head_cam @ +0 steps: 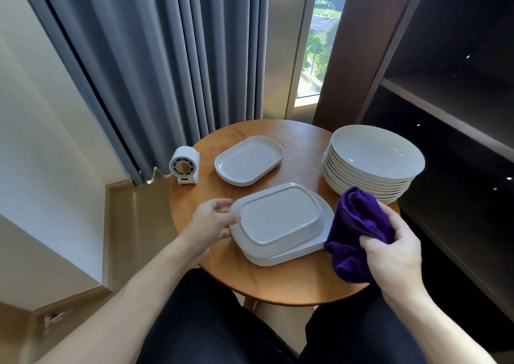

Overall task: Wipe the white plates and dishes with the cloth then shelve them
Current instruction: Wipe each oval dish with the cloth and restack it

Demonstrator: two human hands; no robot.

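bowls (372, 158) right of dishes (278, 219)

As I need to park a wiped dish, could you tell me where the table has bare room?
Bare wood lies between the far dish stack and the bowl stack, and along the near edge of the table. Crowded at right: cloth, near dish stack.

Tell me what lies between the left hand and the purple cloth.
In the head view, a stack of upside-down white dishes lies there. The left hand grips its top dish; the cloth, in the right hand, is at the other end.
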